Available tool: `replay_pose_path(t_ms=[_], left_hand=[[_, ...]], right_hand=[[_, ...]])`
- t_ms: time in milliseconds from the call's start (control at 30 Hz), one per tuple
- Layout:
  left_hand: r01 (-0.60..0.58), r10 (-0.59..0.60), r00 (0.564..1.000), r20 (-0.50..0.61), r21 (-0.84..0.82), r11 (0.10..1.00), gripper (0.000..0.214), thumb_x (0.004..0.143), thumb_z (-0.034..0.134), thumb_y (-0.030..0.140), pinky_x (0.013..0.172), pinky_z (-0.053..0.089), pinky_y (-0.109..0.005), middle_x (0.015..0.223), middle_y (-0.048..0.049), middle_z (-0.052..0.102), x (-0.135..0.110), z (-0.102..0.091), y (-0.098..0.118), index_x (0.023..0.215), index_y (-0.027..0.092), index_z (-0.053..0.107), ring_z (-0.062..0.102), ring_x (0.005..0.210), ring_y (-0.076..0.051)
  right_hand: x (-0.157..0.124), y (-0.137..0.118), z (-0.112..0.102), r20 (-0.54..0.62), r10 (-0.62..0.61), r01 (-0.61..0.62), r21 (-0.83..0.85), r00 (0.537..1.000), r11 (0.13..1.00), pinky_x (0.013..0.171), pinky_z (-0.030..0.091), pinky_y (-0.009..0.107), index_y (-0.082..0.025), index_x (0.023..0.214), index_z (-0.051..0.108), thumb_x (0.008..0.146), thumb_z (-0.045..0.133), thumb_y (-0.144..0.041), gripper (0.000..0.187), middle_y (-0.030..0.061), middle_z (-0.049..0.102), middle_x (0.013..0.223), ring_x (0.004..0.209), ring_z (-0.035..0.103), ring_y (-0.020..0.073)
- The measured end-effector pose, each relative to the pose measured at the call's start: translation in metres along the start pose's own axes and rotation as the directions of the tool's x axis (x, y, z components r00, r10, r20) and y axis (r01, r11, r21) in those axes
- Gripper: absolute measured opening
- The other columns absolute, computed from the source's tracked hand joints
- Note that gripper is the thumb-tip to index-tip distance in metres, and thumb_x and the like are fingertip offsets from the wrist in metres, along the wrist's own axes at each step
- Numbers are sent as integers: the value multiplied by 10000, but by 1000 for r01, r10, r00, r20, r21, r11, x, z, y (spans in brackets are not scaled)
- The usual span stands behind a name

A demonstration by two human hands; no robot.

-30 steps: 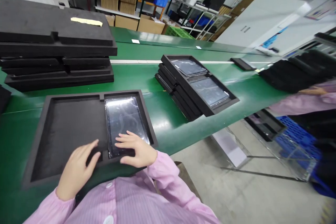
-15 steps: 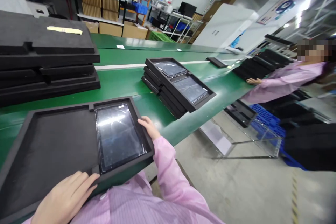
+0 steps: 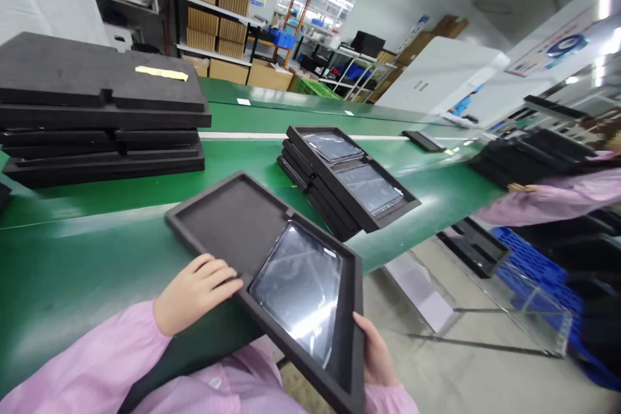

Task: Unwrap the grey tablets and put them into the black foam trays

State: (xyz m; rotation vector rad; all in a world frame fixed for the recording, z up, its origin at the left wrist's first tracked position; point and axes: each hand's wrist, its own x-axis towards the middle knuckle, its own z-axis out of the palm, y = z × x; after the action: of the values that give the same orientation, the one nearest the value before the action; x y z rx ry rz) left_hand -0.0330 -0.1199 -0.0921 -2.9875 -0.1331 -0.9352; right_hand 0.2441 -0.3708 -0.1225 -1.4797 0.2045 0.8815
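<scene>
A black foam tray (image 3: 226, 220) with two recesses lies slanted over the near edge of the green conveyor belt. Its left recess is bare; in the right one is a flat glossy screen panel (image 3: 303, 288) with a small white label. My left hand (image 3: 198, 291) has its fingers over the tray's near rim, close to the divider; its thumb is hidden. Gripping the right-hand rim is my right hand (image 3: 376, 352), thumb on top and fingers out of sight beneath. Further along, a stack of similar trays (image 3: 339, 207) has two panels in its top tray.
Another stack of black foam trays (image 3: 155, 118) with a yellow tape strip stands at the left of the green belt (image 3: 97, 252). To the right, a co-worker's hand (image 3: 522, 187) touches more black trays (image 3: 533, 152). A metal cart (image 3: 436, 310) stands below the belt's edge.
The tray has swung clockwise and shifted right, its right end now jutting past the belt edge. Both my hands have moved right with it. The camera view has also turned slightly.
</scene>
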Motion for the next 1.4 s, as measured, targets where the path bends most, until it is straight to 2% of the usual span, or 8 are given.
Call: replay_pose_path(t_ms=[100,267,500,633,733,1000,1200,1400], left_hand=[[176,-176,984,22,29,984,332,944,445,89,953,498,-375,1161,-79,709,-9,24,-5,1162,198,671,639,1062,-208],[357,-357,933,55,0,934,334,946,531,263,965,522,-408,1236,-96,676,-53,28,-14,1263,225,629,635,1116,-237],[501,-500,865,33,0,866,374,954,509,415,892,577,-393,1171,-91,705,-108,33,-24,1242,210,631,678,1044,-238],[590,-587,806,74,-42,806,428,941,495,488,899,584,-415,1184,-87,699,-126,39,-30,1245,218,627,676,1061,-250],[634,-626,773,101,-66,771,463,934,477,525,915,581,-438,1185,-87,701,-133,42,-36,1247,217,622,673,1075,-261],[686,-668,727,158,-118,718,489,906,473,577,926,573,-475,1157,-74,723,-138,51,-42,1225,245,641,688,1060,-271],[755,-726,655,210,-135,642,488,894,487,574,986,545,-498,1201,-65,709,-141,51,-44,1232,260,647,661,1130,-280],[786,-760,618,202,-129,605,462,892,492,565,950,570,-465,1194,-61,715,-142,50,-46,1213,279,661,666,1127,-280]], right_hand=[[7,13,2,-42,-3,7,98,999,995,578,629,335,-201,661,723,514,785,-287,181,53,754,661,582,724,239],[24,17,55,99,-189,168,190,977,967,759,634,435,-242,710,679,593,698,-340,153,8,734,641,737,753,280],[63,-3,162,215,-213,151,273,953,950,863,589,388,-189,796,675,739,667,-378,198,66,765,851,953,723,253],[94,-18,241,195,-187,117,323,963,939,835,579,367,-140,1017,653,924,619,-330,214,69,711,1030,948,687,192],[108,-16,278,154,-143,84,340,978,937,824,578,389,-150,1186,604,961,608,-347,300,79,645,1156,966,661,193],[117,3,282,99,-141,104,313,985,944,850,574,411,-163,1248,577,960,609,-349,344,90,618,1219,1016,647,212],[144,-35,332,190,-204,165,204,960,965,873,568,426,-167,1261,572,960,608,-349,354,94,610,1245,1045,642,221],[157,-70,367,319,-171,210,-93,932,973,813,585,384,-154,1211,595,961,611,-343,314,81,638,1169,967,660,195]])
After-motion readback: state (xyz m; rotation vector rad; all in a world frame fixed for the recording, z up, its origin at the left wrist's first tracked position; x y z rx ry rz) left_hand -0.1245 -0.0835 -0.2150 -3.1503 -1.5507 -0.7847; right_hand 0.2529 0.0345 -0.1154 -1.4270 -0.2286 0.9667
